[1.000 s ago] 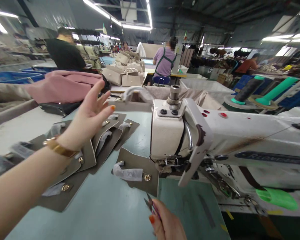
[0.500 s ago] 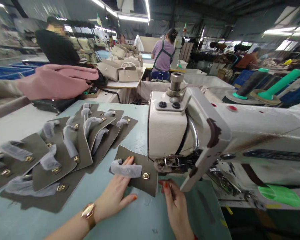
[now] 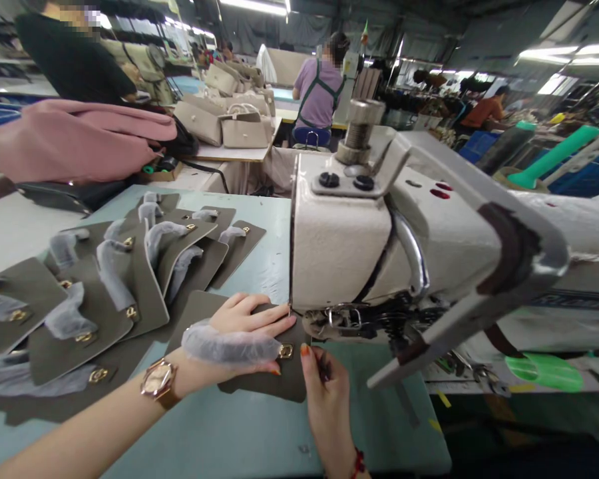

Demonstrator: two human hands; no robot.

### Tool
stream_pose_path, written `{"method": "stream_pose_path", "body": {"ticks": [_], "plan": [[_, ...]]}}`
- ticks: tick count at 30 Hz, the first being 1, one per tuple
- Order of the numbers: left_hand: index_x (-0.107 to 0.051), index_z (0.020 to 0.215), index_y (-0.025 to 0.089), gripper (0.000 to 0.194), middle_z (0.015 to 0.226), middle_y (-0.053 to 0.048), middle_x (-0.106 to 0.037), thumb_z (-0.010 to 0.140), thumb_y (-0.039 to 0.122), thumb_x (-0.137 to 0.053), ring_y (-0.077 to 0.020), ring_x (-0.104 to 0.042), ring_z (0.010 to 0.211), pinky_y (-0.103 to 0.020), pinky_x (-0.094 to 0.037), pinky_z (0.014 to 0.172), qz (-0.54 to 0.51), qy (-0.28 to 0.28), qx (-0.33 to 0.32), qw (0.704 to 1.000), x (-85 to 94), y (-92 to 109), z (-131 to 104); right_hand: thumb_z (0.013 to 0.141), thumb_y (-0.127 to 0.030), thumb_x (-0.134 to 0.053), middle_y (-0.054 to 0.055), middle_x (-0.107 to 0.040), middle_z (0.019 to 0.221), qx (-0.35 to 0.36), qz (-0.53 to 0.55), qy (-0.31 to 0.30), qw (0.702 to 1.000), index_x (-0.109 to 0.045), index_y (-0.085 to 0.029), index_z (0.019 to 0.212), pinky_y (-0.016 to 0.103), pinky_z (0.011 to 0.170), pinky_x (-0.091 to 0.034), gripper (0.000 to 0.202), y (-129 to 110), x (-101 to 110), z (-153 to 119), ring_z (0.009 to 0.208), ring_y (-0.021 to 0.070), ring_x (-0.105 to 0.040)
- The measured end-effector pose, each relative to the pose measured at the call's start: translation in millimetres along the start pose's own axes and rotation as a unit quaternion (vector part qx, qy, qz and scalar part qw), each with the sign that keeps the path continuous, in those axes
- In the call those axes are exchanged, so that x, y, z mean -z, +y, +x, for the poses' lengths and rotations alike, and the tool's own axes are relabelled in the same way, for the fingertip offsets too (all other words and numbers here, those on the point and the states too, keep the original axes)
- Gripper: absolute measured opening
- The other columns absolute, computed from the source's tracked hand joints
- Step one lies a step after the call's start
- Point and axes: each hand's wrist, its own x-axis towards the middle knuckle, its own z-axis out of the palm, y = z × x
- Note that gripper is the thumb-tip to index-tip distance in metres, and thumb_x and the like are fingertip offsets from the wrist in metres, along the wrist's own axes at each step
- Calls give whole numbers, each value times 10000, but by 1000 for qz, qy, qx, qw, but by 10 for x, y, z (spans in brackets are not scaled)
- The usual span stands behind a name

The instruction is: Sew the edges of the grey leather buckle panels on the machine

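Observation:
My left hand [image 3: 244, 318] lies on a grey-brown flap panel [image 3: 284, 384] beneath the sewing machine head [image 3: 342, 246]. Its fingers are stretched out and spread. A plastic-wrapped handle [image 3: 229, 344] arches across the back of that hand and ends at a gold buckle [image 3: 286, 350]. My right hand [image 3: 329, 392] is at the panel's right edge, thumb and fingertips drawn together. What is between them, if anything, I cannot make out. The needle area is partly hidden by the machine head.
Several similar panels with wrapped handles [image 3: 114, 273] overlap on the pale green table [image 3: 180, 446] at left. A metal guard arm [image 3: 459, 306] slants down beside my right hand. Behind are pink material [image 3: 80, 140], beige bags [image 3: 244, 126] and people at work.
My left hand has slid forward and right under the wrapped handle, its fingers now near the machine. My right hand has come in closer to the buckle. The head view has shifted.

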Motion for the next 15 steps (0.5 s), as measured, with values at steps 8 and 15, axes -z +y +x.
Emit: {"method": "stream_pose_path", "body": {"ticks": [8, 15], "plan": [[-540, 1274, 236, 552, 1229, -49, -640, 867, 594, -433, -284, -573, 1031, -393, -427, 823, 69, 18, 22, 997, 233, 252, 30, 869, -471, -494, -12, -420, 602, -53, 51, -29, 997, -487, -168, 642, 237, 517, -314, 378, -44, 110, 44, 579, 123, -361], [-578, 1217, 317, 489, 1165, -1, -670, 822, 599, -511, -286, -537, 1117, -471, -250, 1042, 69, 62, 115, 989, 102, 389, 22, 884, -476, -488, 24, -519, 720, -32, 38, -68, 996, -547, -162, 726, 244, 630, -374, 357, -118, 221, 113, 707, 160, -463]]}}
